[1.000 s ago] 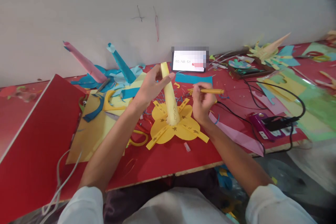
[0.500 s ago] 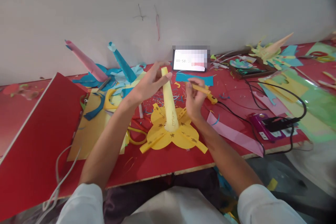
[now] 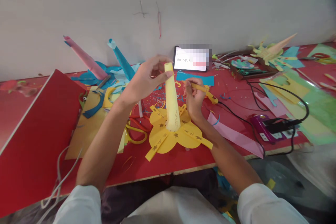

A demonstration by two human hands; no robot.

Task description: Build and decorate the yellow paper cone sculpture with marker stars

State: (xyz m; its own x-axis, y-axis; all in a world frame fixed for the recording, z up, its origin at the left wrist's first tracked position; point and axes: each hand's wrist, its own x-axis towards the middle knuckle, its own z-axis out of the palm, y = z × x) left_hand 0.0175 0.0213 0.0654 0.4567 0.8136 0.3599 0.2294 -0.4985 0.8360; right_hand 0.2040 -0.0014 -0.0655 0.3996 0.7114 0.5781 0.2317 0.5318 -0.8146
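Observation:
A pale yellow paper cone (image 3: 172,101) with handwriting near its foot rises from a yellow flower-shaped paper base (image 3: 164,143). Strips marked with stars and letters lie across the petals and stick out past the edge. My left hand (image 3: 151,77) pinches the cone near its narrow top, thumb in front and fingers behind. To the right of the cone, my right hand (image 3: 194,96) is closed around a yellow corded glue gun (image 3: 210,95). Its front end is partly hidden by my fingers, and it is apart from the cone.
Yellow-handled scissors (image 3: 138,136) lie left of the base. Behind stand a pink cone (image 3: 86,57), a blue cone (image 3: 122,59) and a phone (image 3: 190,59) showing a timer. A purple power strip (image 3: 258,129) with black cords is at right; a red board (image 3: 34,140) leans at left.
The cone and its base have shifted and turned slightly, the near strips swinging toward me. My left hand moved with the cone's top; my right hand still holds the glue gun.

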